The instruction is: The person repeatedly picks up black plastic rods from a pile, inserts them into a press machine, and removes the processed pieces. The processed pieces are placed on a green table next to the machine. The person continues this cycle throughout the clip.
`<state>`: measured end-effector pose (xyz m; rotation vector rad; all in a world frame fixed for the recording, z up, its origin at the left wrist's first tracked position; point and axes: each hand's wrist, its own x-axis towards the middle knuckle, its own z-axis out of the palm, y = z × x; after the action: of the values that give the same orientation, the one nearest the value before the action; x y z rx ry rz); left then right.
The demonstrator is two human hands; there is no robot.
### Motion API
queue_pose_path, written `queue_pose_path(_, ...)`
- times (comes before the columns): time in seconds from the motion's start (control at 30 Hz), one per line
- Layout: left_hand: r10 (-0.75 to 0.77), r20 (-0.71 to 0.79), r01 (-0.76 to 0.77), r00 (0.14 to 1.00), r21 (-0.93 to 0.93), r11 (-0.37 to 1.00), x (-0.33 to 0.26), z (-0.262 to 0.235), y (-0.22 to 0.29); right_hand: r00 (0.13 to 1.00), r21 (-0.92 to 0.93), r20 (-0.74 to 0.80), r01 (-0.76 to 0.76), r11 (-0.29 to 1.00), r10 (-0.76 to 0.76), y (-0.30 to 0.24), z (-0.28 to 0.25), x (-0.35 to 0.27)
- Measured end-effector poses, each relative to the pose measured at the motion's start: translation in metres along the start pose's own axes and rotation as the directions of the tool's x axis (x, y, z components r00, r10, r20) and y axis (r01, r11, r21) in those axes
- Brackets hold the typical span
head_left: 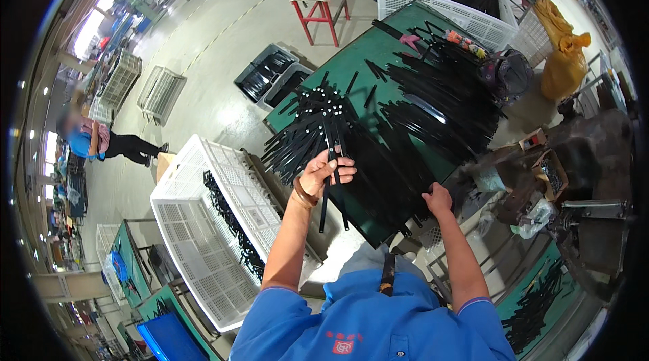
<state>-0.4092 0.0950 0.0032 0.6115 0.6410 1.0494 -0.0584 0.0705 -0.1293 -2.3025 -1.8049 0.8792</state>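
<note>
My left hand [327, 172] is closed around a few slim black strips [324, 207] with small holes at their ends. They point down toward me, over the near side of the green table [331, 65]. Just beyond that hand lies a heaped pile of similar strips [304, 124], many with bright ends. My right hand [438, 200] is curled closed at the right edge of a dark spread of strips [385, 185]. What its fingers hold, if anything, is hidden. More long black strips [439, 104] lie in rows farther back on the table.
A white perforated crate [203, 226] with black parts stands at my left; another [443, 13] is beyond the table. Grey bins [270, 74] and a red-legged stool [319, 3] are on the floor. Machinery [581, 178] stands at the right. A person [94, 138] is far left.
</note>
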Motion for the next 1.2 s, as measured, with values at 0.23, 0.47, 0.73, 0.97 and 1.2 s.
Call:
queue_pose_path(0.23,-0.022,-0.172,0.119,0.985,0.578,0.807,0.074,-0.067,0.034,0.996,-0.022,-0.005,0.088,0.996,-0.088,0.011,-0.001,0.005)
queue_pose_path(0.47,0.539,-0.113,0.361,0.835,0.851,-0.381,0.131,-0.141,0.002,0.987,0.704,0.158,-0.133,0.698,0.029,0.026,-0.016,0.001)
queue_pose_path(0.73,0.514,-0.024,0.308,0.858,0.824,-0.476,0.135,-0.127,-0.014,0.926,0.929,0.370,-0.364,0.070,-0.083,0.034,-0.049,-0.060)
queue_pose_path(0.97,0.217,-0.006,-0.097,0.976,0.881,0.464,0.114,0.003,-0.127,0.975,0.977,0.211,-0.213,-0.017,-0.076,0.043,-0.068,-0.126)
queue_pose_path(1.2,-0.133,-0.095,0.146,0.987,0.142,0.979,0.080,0.203,-0.205,0.994,0.995,0.081,-0.085,0.056,0.070,0.048,-0.089,-0.204)
